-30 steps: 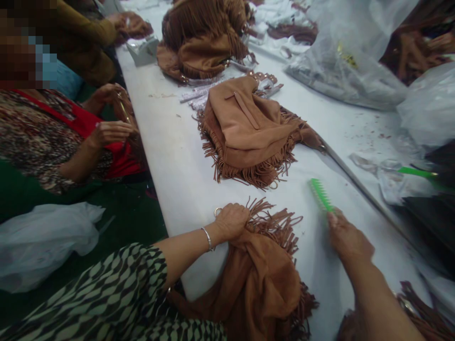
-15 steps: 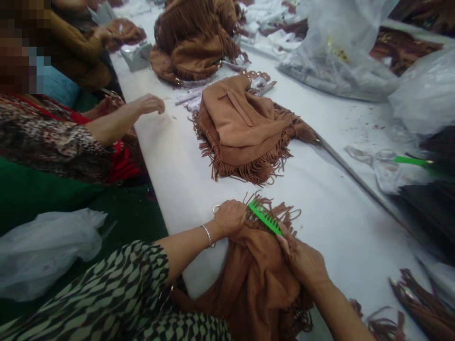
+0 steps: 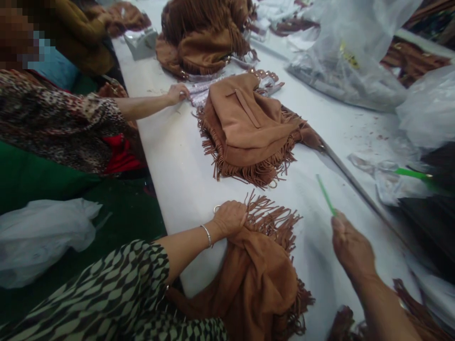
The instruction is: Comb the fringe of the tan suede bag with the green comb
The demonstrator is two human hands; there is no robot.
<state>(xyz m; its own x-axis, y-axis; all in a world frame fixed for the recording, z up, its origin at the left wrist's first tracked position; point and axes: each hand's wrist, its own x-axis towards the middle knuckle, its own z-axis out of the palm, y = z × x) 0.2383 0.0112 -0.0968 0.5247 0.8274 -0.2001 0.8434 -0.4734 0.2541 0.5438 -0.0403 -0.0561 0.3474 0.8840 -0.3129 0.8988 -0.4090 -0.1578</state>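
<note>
A bare strip of worktop [image 3: 170, 156] runs along the near-left edge, open to a passing hand. Ahead, a fringed tan bag [image 3: 249, 130] blocks the middle, with a co-worker's arm [image 3: 149, 104] reaching across beyond it. Plastic bags [image 3: 348, 61] and a metal rod [image 3: 355, 184] crowd the right.

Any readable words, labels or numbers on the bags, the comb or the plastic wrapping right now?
None can be read.
Clear plastic bag: a yellow printed mark, too blurred to read.
Green comb in the right hand: no lettering visible.
Fringed suede bag under the left hand: no label visible.
</note>
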